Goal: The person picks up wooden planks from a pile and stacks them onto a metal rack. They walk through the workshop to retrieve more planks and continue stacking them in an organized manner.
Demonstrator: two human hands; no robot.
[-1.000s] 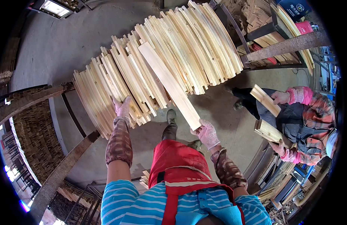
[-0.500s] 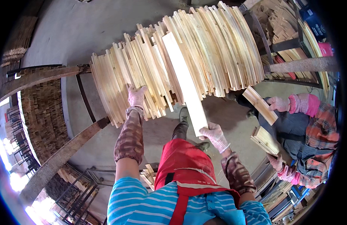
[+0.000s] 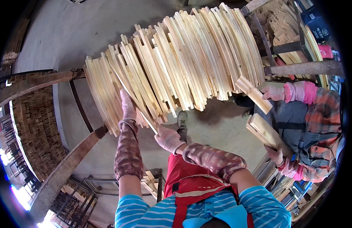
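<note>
A long row of pale wooden slats, packed side by side on edge, lies on a rusty metal rack. My right hand, in a knitted glove, is closed on the near end of one wooden slat. That slat stands on edge, slanting up and left over the row's left part. My gloved left hand is on the slats just left of it, fingers pressed together and pointing away from me. The held slat and neighbouring wood partly hide the left hand's fingertips.
At the right, a co-worker's gloved hand holds a short grooved board; the other hand holds several stacked boards. Rusty rack beams run along the left. Beyond them stands a large stack of wood pieces.
My right hand has moved left, bringing the slat from the middle of the row to beside my left hand and turning it on edge. My left hand has shifted slightly left.
</note>
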